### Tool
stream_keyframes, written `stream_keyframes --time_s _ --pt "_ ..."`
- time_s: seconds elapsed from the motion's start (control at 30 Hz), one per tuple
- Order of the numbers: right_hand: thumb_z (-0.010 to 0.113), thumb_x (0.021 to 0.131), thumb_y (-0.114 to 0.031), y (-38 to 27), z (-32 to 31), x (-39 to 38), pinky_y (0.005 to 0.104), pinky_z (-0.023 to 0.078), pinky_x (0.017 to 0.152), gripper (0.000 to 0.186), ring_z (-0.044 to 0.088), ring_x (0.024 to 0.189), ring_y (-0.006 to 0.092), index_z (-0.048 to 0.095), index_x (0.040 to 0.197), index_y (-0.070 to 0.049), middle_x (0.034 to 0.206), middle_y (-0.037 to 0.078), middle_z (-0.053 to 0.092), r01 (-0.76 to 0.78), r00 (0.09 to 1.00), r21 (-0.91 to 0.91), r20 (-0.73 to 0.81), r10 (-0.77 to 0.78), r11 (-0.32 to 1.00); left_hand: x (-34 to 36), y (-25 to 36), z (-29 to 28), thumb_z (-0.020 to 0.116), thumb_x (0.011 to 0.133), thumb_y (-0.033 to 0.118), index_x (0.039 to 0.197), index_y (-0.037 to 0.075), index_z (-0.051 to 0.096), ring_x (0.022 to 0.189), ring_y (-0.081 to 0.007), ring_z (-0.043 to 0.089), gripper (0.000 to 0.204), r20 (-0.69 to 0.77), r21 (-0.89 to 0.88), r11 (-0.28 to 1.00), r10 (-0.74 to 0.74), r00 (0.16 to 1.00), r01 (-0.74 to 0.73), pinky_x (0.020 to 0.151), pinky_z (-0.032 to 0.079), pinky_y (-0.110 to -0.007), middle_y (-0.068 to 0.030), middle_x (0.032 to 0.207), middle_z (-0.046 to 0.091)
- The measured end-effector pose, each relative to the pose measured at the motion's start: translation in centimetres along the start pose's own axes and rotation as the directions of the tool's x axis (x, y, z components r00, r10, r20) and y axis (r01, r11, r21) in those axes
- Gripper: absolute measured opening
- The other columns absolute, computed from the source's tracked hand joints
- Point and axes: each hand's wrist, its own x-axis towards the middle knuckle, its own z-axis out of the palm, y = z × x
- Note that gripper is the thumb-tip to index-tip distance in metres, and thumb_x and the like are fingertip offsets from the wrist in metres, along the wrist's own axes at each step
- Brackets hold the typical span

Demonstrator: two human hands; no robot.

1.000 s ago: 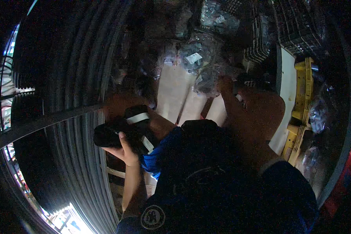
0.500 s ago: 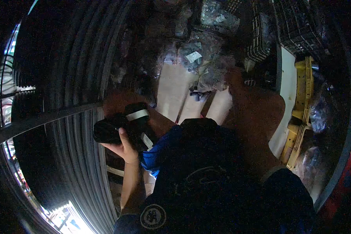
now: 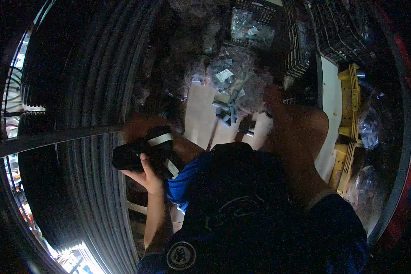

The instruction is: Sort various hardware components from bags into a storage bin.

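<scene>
My left hand [image 3: 147, 176] is closed around a black object [image 3: 134, 155] with pale bands, its thumb lying across the near side. The object's exact kind is lost in the dark. My right arm reaches forward into shadow, and my right hand [image 3: 274, 95] is barely visible beside a clear plastic bag [image 3: 249, 89]. Its fingers cannot be made out. Several short grey pipe pieces [image 3: 224, 112] lie loose on the pale floor [image 3: 198, 109] in front of me. A white label [image 3: 224, 75] rests on the bagged grey pieces behind them.
Black ribbed lengths [image 3: 96, 91] stand along the left behind a metal bar [image 3: 55, 139]. Yellow crates [image 3: 349, 107] stand beside a white panel [image 3: 329, 86] at right. Dark crates [image 3: 338, 32] and another bag of grey parts [image 3: 251, 29] are at the back.
Grey pipe pieces now lie on the floor by the bag, where fewer showed before. The view has shifted slightly. My left hand keeps its hold on the black object.
</scene>
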Motion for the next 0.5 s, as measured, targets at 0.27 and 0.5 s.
stream_keyframes --time_s 0.27,0.5 --pt "0.059 0.088 -0.032 -0.1 -3.1 0.0 0.0432 0.051 0.084 0.039 0.061 0.1 0.03 0.06 0.118 -0.007 0.11 0.016 0.062 0.029 0.997 0.188 -0.074 -0.015 0.982 0.2 0.2 0.3 0.062 0.092 0.008 0.15 0.005 0.005 0.129 -0.0273 0.037 0.082 0.018 0.05 0.998 0.034 0.999 -0.035 0.11 0.031 -0.043 -0.0182 0.147 0.029" --pt "0.059 0.088 -0.033 -3.4 -8.1 -2.3 0.0437 0.05 0.087 0.043 0.06 0.103 0.0298 0.058 0.121 -0.007 0.115 0.016 0.061 0.164 0.973 0.441 -0.222 -0.07 0.882 0.4 -0.3 0.0 0.062 0.092 0.009 0.152 0.007 0.003 0.129 -0.0269 0.038 0.084 0.017 0.095 0.995 0.032 0.999 -0.033 0.11 0.032 -0.043 -0.0176 0.149 0.027"
